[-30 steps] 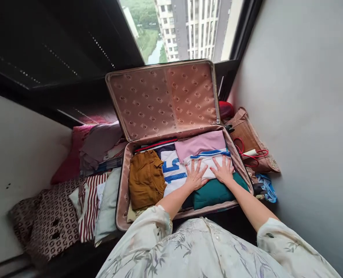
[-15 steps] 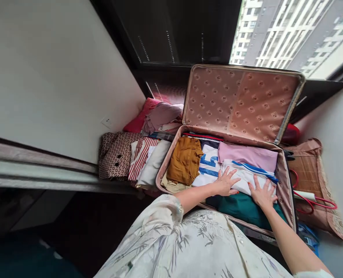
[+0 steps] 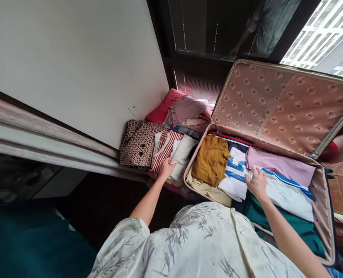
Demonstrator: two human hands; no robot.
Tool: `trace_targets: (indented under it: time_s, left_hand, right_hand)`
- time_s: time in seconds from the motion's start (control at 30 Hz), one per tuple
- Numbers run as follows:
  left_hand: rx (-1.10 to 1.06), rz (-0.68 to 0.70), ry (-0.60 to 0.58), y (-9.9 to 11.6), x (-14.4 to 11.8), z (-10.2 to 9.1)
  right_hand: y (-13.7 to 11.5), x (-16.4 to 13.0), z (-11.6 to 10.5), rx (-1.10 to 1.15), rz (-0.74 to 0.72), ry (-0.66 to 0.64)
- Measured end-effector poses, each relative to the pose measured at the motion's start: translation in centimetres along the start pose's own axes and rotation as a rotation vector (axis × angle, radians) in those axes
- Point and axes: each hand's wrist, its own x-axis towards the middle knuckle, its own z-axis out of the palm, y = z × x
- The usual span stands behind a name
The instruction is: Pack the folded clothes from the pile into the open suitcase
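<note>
Suitcase (image 3: pixel 319 185) on window-side ledge (image 3: pixel 58 150)

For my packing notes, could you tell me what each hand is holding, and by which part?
Left hand rests on the folded cream garment at its near edge; a grip cannot be told. Right hand pinches the white blue-striped garment at its left end.
</note>
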Motion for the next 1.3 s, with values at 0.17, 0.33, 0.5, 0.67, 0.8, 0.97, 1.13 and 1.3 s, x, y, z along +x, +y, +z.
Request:
trace_targets:
  time_s: [0.17, 0.33, 0.5, 0.67, 0.8, 0.97, 1.13, 1.3]
  left_hand:
    - [0.171, 0.077, -0.092, -0.7, 1.0, 0.0]
    - [0.124, 0.117, -0.141, -0.6, 1.1, 0.2]
    - [0.609, 0.342, -0.255, -1.0, 0.0, 0.4]
    - [0.949, 0.357, -0.286, -0.7, -0.4, 0.3]
    - [1.021, 0.385, -0.323, -0.6, -0.9, -0.6]
    - [1.018, 0.392, -0.309, -0.7, -1.7, -1.3]
    - [0.971, 0.373, -0.281, -1.2, -1.8, -1.1]
    - [0.908, 0.395, -0.209, -2.4, -1.9, -0.9]
  right_hand:
    - [-8.3, -0.9, 3.4, 0.159, -0.278, -0.027]
    - [-11.5, -2.8, 4.8, 0.226, -0.392, -0.108]
    - [-14.3, -3.6, 5.1, 0.216, -0.392, -0.158]
    - [-19.0, 0.0, 3.2, 0.143, -0.568, -0.183]
    - [-24.2, 6.0, 0.9, -0.023, -0.689, -0.231]
    - [-31.1, 12.9, 2.3, -0.342, -0.737, -0.429]
    - [-35.9, 17.5, 7.3, -0.438, -0.807, -0.555]
    - [-38.0, 20.4, 11.9, -0.466, -0.875, -0.633]
